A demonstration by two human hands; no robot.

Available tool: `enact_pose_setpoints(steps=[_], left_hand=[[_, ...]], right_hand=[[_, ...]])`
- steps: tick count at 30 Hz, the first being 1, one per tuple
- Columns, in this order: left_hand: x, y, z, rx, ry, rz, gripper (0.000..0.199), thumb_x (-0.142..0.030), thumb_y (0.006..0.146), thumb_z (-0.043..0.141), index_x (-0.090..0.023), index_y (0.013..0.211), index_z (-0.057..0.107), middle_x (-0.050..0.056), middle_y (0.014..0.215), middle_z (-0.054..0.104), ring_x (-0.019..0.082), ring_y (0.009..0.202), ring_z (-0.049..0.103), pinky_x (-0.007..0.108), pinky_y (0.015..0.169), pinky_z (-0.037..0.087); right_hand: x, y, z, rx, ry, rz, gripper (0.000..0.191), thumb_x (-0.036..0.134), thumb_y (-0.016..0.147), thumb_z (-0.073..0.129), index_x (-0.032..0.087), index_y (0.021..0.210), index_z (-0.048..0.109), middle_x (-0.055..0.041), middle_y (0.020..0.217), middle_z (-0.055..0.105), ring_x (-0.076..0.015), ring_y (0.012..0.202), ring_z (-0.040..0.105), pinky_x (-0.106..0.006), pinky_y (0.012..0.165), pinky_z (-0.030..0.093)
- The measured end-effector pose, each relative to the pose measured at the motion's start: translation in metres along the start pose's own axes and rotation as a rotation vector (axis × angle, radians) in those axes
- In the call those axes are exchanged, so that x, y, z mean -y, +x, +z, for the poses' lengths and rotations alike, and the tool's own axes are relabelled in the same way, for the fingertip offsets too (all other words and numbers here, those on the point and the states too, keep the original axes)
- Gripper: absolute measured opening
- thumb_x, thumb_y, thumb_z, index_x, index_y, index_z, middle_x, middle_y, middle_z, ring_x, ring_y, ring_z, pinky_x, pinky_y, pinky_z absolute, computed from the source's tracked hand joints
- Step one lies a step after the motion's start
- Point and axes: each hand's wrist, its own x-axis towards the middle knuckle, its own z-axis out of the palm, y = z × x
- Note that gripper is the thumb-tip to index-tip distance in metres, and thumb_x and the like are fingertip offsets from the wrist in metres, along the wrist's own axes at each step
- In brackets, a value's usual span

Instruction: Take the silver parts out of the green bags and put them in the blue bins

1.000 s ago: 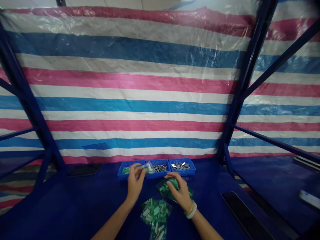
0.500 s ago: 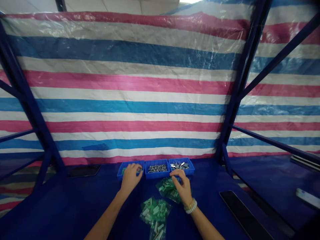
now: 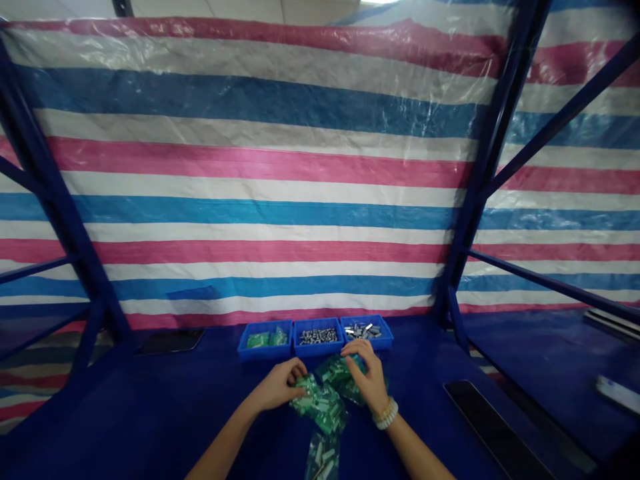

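Observation:
My left hand [image 3: 279,387] has its fingers curled at the upper left edge of a clear-and-green plastic bag [image 3: 324,407] of small pale parts, thumb and fingertips closed on its edge. Over the right-hand green bags [image 3: 343,375] hovers my right hand [image 3: 369,377], a pale bead bracelet at its wrist. Its fingers are bent and the thumb stands apart, with nothing visible between them. Closer to me lies a clear bag [image 3: 323,457] with light, rod-like pieces, overlapping the green one.
Three blue bins stand in a row behind the bags: the left bin [image 3: 241,347] holds green packets, the middle bin [image 3: 318,348] small metal parts, the right bin [image 3: 381,343] metal pieces. A dark phone-like slab [image 3: 493,427] lies right, another flat dark device [image 3: 170,341] back left.
My left hand has moved from the left bin down and right to the green bags, uncovering the packets in that bin. The right hand stays nearly where it was.

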Motion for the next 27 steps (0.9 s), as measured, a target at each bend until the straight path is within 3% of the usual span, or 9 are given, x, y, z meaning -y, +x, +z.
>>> enact_pose_setpoints(steps=[4,11,14,19,23,27], left_hand=[[0.003,0.005,0.006,-0.237,-0.132,-0.091,0.026,-0.024,0.062,0.068,-0.015,0.086,0.060,0.000,0.077,0.060,0.014,0.061,0.058,0.026,0.058,0.046],[-0.010,0.003,0.006,-0.422,-0.180,-0.028,0.020,-0.026,0.062,0.071,-0.019,0.078,0.063,0.001,0.070,0.064,0.021,0.074,0.063,0.030,0.066,0.048],[-0.019,0.002,0.008,-0.379,-0.477,-0.031,0.023,-0.031,0.064,0.073,-0.018,0.074,0.057,-0.003,0.063,0.059,0.015,0.062,0.059,0.026,0.060,0.046],[-0.030,0.001,0.025,-0.326,-1.010,-0.093,0.042,-0.031,0.062,0.080,-0.019,0.066,0.040,-0.007,0.062,0.054,0.009,0.057,0.055,0.024,0.062,0.050],[-0.032,0.000,0.040,-0.264,-1.049,-0.074,0.044,-0.032,0.060,0.082,-0.020,0.072,0.041,-0.005,0.072,0.060,0.011,0.064,0.059,0.026,0.064,0.052],[-0.034,-0.003,0.043,-0.250,-0.779,0.067,0.029,-0.035,0.074,0.071,-0.022,0.086,0.048,-0.003,0.074,0.060,0.014,0.067,0.061,0.025,0.062,0.051]], right_hand=[[0.000,-0.001,0.000,0.010,0.003,0.012,0.012,0.020,0.085,0.056,0.022,0.079,0.066,-0.0040,0.082,0.066,-0.0227,0.088,0.058,-0.039,0.084,0.044],[0.003,-0.002,0.001,0.062,0.008,0.034,0.011,0.020,0.085,0.055,0.022,0.083,0.066,-0.0042,0.083,0.066,-0.0225,0.087,0.059,-0.038,0.084,0.044],[0.003,-0.004,0.003,0.093,0.051,0.130,0.011,0.022,0.083,0.057,0.021,0.091,0.065,-0.0054,0.088,0.067,-0.0219,0.085,0.061,-0.036,0.080,0.047],[0.001,-0.008,0.013,0.186,0.292,0.358,0.028,0.030,0.082,0.063,0.019,0.108,0.060,-0.0069,0.093,0.068,-0.0205,0.083,0.064,-0.029,0.068,0.051],[-0.007,-0.013,0.022,0.253,0.384,0.439,0.030,0.030,0.074,0.071,0.019,0.101,0.063,-0.0033,0.080,0.068,-0.0172,0.069,0.064,-0.026,0.062,0.049],[-0.006,-0.013,0.021,0.246,0.279,0.405,0.009,0.025,0.077,0.067,0.017,0.081,0.065,-0.0023,0.070,0.065,-0.0154,0.062,0.060,-0.025,0.057,0.047]])
